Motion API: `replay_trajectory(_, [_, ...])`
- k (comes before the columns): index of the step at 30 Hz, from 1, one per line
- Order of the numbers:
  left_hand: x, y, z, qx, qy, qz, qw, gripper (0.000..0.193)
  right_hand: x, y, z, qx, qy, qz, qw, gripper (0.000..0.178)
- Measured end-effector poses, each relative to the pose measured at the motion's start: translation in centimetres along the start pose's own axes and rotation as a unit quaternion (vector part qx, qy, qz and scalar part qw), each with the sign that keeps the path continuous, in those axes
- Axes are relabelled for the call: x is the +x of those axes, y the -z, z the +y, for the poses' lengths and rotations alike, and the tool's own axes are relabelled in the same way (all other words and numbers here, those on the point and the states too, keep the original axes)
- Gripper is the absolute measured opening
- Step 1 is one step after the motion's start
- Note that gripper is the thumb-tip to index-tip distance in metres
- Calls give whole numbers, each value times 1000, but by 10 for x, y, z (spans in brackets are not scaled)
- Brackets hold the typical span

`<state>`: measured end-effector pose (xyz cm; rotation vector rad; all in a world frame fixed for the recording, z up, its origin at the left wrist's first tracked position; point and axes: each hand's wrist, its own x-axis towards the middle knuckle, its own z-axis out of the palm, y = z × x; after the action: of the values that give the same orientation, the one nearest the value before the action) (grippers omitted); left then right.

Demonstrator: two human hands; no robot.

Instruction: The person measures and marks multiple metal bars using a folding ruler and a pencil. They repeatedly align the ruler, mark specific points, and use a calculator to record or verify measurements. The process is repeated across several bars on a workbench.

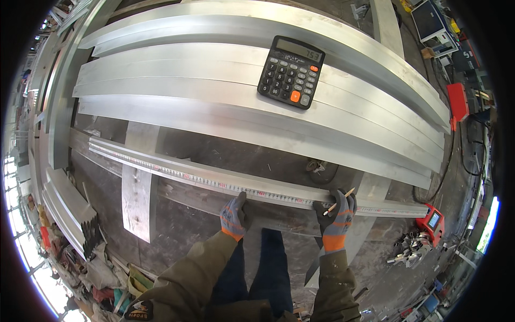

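A slim silvery metal bar [182, 165] lies crosswise in front of me, with the blade of a tape measure [249, 191] stretched along it. The tape's red case [431, 224], fitted with a small screen, sits at the bar's right end. My left hand [234, 216], in a grey and orange glove, is closed at the bar's near edge, its fingertips by the tape; what it grips is hidden. Farther right, my right hand [338, 217], gloved alike, holds a pencil [339, 201] slanting over the bar and tape.
Several wide silvery metal profiles [177, 72] lie side by side beyond the bar, with a black calculator [291, 72] on them. Flat metal crosspieces [137, 204] run beneath. More profiles [67, 209] are stacked at left. Small metal offcuts [410, 249] lie near the tape case.
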<state>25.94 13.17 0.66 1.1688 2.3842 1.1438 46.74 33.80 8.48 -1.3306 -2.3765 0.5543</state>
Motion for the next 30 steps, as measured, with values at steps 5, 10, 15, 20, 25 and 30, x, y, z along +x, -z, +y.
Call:
replay_trajectory(5, [-6,-10,-4,18,-18,44,999,41,0,1,6,22,11,10,1000,52])
replay_trajectory(10, [-12,-20,-10,22,-24,64,997,47,-1,10,16,19,42,5,999,50])
replay_trajectory(15, [-10,-21,-6,41,-27,74,996,44,7,12,15,24,43,-13,999,43])
replay_trajectory(20, [-8,-18,-4,23,-11,55,998,44,10,11,11,35,29,-25,999,38])
replay_trajectory(25, [-9,-11,-5,-7,-3,24,1000,46,9,9,8,11,39,-13,999,38])
replay_trajectory(30, [-9,5,-10,15,-55,-6,998,54,8,8,6,21,5,-19,1000,37])
